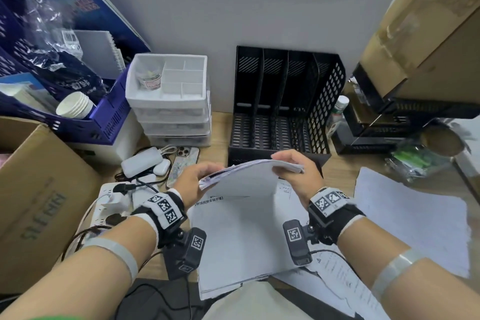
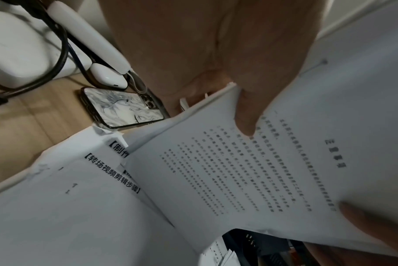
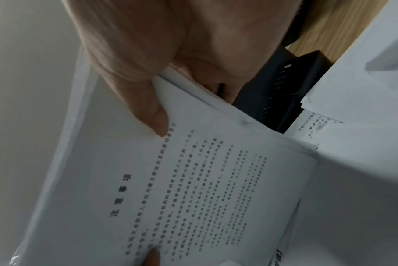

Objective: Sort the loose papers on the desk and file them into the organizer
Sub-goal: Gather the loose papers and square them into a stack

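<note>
Right now I hold a sheaf of papers (image 1: 249,176) in the air above the table (image 1: 337,171), just in front of the black organizer (image 1: 285,101); my left hand (image 1: 191,176) pinches its left edge and my right hand (image 1: 293,163) pinches its right edge, thumbs on the printed side as the wrist views show. The printed face (image 2: 227,171) looks down toward me and its blank back faces up. Below it more loose sheets (image 1: 241,241) lie spread on the table, with another pile (image 1: 415,215) to the right. The organizer stands against the wall with its upright slots open toward me, and as far as I can see they hold nothing yet. To file this well, I think I should first square the sheaf, tapping its lower edge on the table so no sheet sticks out, then turn it upright and feed it straight down into one slot, with both edges gripped so the pages do not fan or buckle on a divider. Left of my hands lie a phone (image 1: 181,163), a white power bank (image 1: 141,162) and a stack of white drawers (image 1: 168,101), well out of the way.
</note>
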